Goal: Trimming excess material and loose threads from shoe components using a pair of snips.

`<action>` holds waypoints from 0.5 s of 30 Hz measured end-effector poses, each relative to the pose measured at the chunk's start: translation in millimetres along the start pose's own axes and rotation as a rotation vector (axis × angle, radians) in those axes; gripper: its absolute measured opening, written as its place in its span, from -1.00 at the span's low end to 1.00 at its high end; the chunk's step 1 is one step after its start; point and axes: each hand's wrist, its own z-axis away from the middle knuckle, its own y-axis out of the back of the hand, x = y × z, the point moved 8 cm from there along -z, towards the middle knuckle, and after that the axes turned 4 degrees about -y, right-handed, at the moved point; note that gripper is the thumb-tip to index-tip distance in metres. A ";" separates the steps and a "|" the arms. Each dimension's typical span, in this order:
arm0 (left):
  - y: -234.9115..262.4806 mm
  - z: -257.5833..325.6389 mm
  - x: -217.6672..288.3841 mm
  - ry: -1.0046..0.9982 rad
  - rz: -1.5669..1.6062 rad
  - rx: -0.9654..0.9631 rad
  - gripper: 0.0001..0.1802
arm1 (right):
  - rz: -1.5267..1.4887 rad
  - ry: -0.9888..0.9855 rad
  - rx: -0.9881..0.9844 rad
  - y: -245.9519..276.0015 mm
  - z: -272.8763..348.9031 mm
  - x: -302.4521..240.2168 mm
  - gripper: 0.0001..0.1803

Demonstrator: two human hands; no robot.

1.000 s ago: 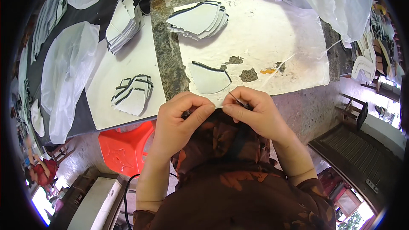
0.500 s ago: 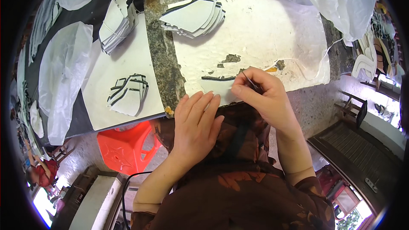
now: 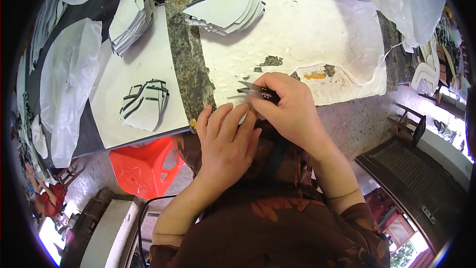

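My left hand lies with its fingers stretched forward over a white piece with a dark edge strip, at the near edge of the work surface. The hands cover most of that piece. Dark thread snips are gripped in my right hand, their slim blades pointing left just above the piece's dark edge. Both hands are close together, right fingers near the left fingertips. Beyond them sits a fanned stack of white dark-edged pieces. A smaller pile of similar pieces lies to the left.
A tied bundle of white pieces stands at the far left beside crumpled clear plastic. White paper, torn in spots, covers the board; a white cord crosses it. A red plastic stool stands below the table's left side.
My right hand has moved left with the snips, bringing the blades over the piece beside my left fingers. My left hand stays nearly in place. The whole view has shifted slightly.
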 end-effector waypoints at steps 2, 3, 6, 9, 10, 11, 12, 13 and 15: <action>-0.2 0.6 -1.1 -0.002 -0.007 -0.005 -0.55 | -0.026 -0.032 -0.046 2.0 -0.8 -0.1 -0.85; 0.2 0.8 -1.3 -0.006 -0.003 0.001 -0.54 | -0.052 -0.062 -0.090 -0.1 -1.1 1.5 -0.84; 0.2 0.6 0.4 -0.010 0.001 0.002 -0.54 | 0.083 0.015 -0.034 -0.2 -2.0 -1.6 -0.83; -0.5 1.2 0.2 -0.008 -0.001 0.000 -0.54 | 0.110 0.021 0.031 -1.2 -1.9 -1.6 -0.85; -0.6 1.4 0.2 -0.010 0.001 0.003 -0.53 | 0.109 0.021 0.030 -2.1 -1.9 -1.0 -0.85; -0.5 1.4 0.1 -0.010 0.001 0.002 -0.53 | 0.134 0.033 0.040 -2.1 -1.9 -1.5 -0.84; -0.3 1.2 0.1 -0.009 -0.001 0.002 -0.53 | 0.159 0.045 0.049 -1.9 -1.9 -2.2 -0.84; -0.1 1.1 0.3 -0.009 -0.002 0.001 -0.53 | 0.159 0.045 0.049 -1.3 -1.9 -2.4 -0.84; -0.4 1.6 -0.1 -0.011 -0.002 0.005 -0.53 | 0.148 0.032 0.012 -1.3 -2.4 -1.5 -0.84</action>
